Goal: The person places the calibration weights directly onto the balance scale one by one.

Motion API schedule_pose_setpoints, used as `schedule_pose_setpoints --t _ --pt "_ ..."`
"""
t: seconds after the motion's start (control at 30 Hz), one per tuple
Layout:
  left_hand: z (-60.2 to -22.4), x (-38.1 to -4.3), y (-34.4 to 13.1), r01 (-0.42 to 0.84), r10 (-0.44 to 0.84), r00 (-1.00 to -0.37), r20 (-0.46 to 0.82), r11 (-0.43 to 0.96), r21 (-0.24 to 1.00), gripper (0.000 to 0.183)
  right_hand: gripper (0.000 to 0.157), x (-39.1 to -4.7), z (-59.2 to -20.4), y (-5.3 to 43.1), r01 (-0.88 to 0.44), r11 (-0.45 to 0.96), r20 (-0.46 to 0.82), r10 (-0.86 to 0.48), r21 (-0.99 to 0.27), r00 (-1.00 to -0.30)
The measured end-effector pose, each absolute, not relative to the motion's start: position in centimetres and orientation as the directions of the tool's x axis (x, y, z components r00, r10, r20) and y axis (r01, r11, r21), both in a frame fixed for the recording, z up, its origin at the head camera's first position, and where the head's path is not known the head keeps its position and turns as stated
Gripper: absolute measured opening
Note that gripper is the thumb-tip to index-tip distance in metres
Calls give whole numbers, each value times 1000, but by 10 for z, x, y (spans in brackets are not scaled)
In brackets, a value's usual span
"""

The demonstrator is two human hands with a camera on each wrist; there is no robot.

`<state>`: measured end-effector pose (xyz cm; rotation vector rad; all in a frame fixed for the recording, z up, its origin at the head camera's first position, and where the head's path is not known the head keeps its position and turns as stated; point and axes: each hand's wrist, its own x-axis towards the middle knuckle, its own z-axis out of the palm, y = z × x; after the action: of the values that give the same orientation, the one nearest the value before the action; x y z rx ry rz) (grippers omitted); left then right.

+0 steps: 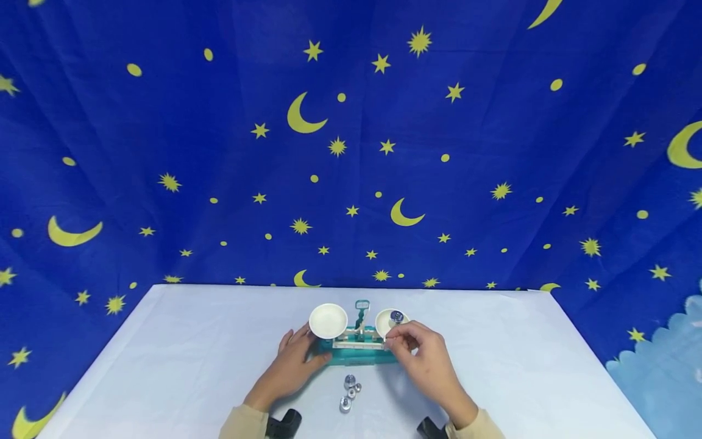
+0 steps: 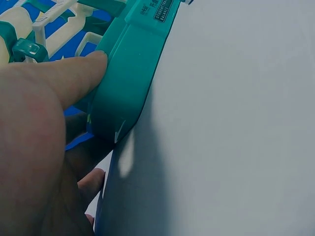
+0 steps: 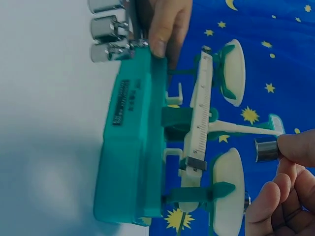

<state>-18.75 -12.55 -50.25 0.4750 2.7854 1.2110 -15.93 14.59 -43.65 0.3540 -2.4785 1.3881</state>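
A teal balance scale point(image 1: 356, 355) with a white scaled beam point(image 3: 201, 113) stands on the table. My left hand point(image 1: 293, 364) holds its left end; the thumb point(image 2: 81, 73) lies on the base, with other fingers behind, partly hidden. My right hand point(image 1: 430, 363), by the right pan point(image 1: 382, 322), pinches a small metal weight point(image 3: 267, 149) between thumb and finger. Another weight point(image 1: 397, 316) rests in that pan. The left pan point(image 1: 328, 321) holds nothing and hangs near the left fingers. A dark rider point(image 3: 196, 163) sits toward the beam's right end.
Several metal weights point(image 1: 350, 383) stand grouped on the white table point(image 1: 208, 341) in front of the scale, between the two wrists. A blue cloth point(image 1: 351, 183) with yellow moons and stars hangs behind the table. Each wrist wears a black camera mount point(image 1: 284, 425).
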Motion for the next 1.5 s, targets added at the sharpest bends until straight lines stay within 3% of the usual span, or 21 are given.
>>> schedule_pose_setpoints --t 1.5 --pt "-503 -187 -125 286 314 -944 100 634 719 73 17 -176 -443 140 -399 709 519 -54 -581 -853"
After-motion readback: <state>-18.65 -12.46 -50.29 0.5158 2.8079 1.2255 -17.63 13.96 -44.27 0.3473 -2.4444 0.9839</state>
